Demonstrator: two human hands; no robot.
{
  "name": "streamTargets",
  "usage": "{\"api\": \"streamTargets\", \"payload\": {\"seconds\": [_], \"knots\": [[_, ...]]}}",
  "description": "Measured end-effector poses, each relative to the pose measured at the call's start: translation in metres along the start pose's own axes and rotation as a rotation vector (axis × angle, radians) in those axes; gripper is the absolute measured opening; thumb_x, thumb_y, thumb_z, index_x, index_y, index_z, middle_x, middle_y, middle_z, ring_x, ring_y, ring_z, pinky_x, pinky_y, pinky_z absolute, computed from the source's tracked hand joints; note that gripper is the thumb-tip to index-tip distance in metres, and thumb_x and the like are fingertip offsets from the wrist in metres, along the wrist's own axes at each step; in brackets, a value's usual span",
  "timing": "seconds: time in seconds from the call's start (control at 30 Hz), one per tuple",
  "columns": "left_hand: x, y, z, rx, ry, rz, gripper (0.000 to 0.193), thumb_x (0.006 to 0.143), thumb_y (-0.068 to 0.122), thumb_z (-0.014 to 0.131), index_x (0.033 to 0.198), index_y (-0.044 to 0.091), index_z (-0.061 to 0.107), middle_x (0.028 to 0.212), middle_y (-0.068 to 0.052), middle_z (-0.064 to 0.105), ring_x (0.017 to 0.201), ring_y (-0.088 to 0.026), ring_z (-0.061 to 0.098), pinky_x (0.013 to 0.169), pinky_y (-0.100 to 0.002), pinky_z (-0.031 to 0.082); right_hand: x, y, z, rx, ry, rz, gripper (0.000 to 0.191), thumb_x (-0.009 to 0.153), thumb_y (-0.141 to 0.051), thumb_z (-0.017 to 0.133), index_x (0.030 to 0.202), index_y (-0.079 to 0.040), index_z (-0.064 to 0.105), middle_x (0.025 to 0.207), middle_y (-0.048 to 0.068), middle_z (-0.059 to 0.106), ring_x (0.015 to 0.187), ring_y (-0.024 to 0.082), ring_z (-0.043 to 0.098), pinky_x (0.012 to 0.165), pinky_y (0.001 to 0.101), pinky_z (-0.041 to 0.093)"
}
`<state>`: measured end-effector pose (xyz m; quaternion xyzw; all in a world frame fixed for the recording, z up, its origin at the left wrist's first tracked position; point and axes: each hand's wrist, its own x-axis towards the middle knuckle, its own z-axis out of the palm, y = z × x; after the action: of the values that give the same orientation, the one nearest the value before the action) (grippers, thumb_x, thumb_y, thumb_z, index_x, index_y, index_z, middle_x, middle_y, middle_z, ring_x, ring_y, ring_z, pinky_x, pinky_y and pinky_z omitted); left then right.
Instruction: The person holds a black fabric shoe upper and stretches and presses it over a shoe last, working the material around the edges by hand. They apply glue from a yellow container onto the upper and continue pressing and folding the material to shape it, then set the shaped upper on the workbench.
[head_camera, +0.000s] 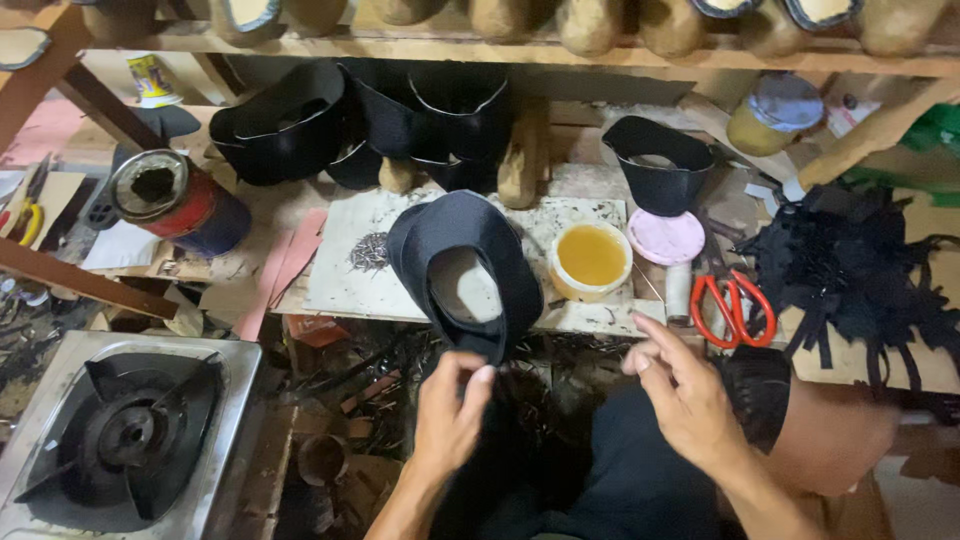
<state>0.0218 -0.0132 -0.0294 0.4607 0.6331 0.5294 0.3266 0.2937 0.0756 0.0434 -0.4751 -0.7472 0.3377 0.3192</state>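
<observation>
- Left hand pinches the lower edge of the black shoe upper, propped against the workboard.
- Right hand hovers open, fingers spread, gripping nothing, below the glue tub and red scissors.

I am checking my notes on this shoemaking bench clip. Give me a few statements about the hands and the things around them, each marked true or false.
1. The left hand pinches the rear edge of a black shoe upper on its last. True.
2. The right hand holds the scissors. False: the red-handled scissors lie on the bench, and the right hand is empty, fingers spread.
3. An open tub of yellowish glue stands just right of the shoe upper. True.
4. A pot sits on the gas stove. False: its burner is bare.
5. A heap of black scraps lies at the right. True.
</observation>
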Motion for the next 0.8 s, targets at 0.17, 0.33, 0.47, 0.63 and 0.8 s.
{"api": "streamTargets", "payload": {"seconds": [0.17, 0.33, 0.47, 0.63, 0.8], "knots": [[-0.03, -0.024, -0.001, -0.411, 0.182, -0.167, 0.019, 0.089, 0.002, 0.066, 0.108, 0.004, 0.065, 0.086, 0.0, 0.066, 0.076, -0.007, 0.058, 0.07, -0.022, 0.049, -0.026, 0.017, 0.017, 0.009, -0.015, 0.22, 0.05, 0.092, -0.015, 0.07, 0.14, -0.007, 0.063, 0.076, 0.006, 0.063, 0.07, 0.009, 0.058, 0.068, 0.0246, 0.051], [-0.043, -0.024, 0.012, -0.346, 0.083, -0.103, 0.011, 0.092, 0.0, 0.067, 0.102, 0.001, 0.071, 0.083, -0.001, 0.07, 0.075, -0.007, 0.061, 0.069, -0.023, 0.05, -0.027, 0.011, 0.049, 0.327, -0.149, 0.107, 0.049, 0.091, -0.012, 0.072, 0.138, -0.003, 0.062, 0.09, 0.003, 0.069, 0.083, 0.005, 0.062, 0.078, 0.0222, 0.054], [-0.051, -0.008, 0.02, -0.326, -0.01, -0.107, 0.009, 0.097, 0.005, 0.064, 0.104, 0.002, 0.07, 0.085, -0.001, 0.061, 0.077, -0.008, 0.053, 0.069, -0.024, 0.045, -0.023, 0.0, 0.07, 0.505, -0.25, 0.16, 0.049, 0.087, -0.006, 0.072, 0.135, -0.003, 0.06, 0.101, 0.004, 0.074, 0.084, 0.006, 0.065, 0.075, 0.022, 0.056], [-0.048, 0.025, 0.004, -0.142, -0.075, -0.061, 0.01, 0.092, 0.01, 0.068, 0.096, 0.001, 0.072, 0.083, -0.003, 0.067, 0.073, -0.011, 0.064, 0.067, -0.027, 0.052, -0.019, -0.004, 0.072, 0.515, -0.285, 0.322, 0.043, 0.088, -0.003, 0.071, 0.13, -0.001, 0.065, 0.095, 0.006, 0.077, 0.08, 0.008, 0.066, 0.068, 0.0226, 0.054], [-0.048, 0.053, 0.004, 0.0, 0.071, 0.204, 0.012, 0.086, 0.009, 0.072, 0.095, 0.001, 0.07, 0.09, -0.009, 0.058, 0.076, -0.018, 0.061, 0.066, -0.032, 0.051, -0.027, -0.005, 0.069, 0.388, -0.274, 0.248, 0.042, 0.088, -0.003, 0.072, 0.13, -0.002, 0.066, 0.089, 0.005, 0.078, 0.076, 0.006, 0.065, 0.068, 0.0226, 0.055]]}}
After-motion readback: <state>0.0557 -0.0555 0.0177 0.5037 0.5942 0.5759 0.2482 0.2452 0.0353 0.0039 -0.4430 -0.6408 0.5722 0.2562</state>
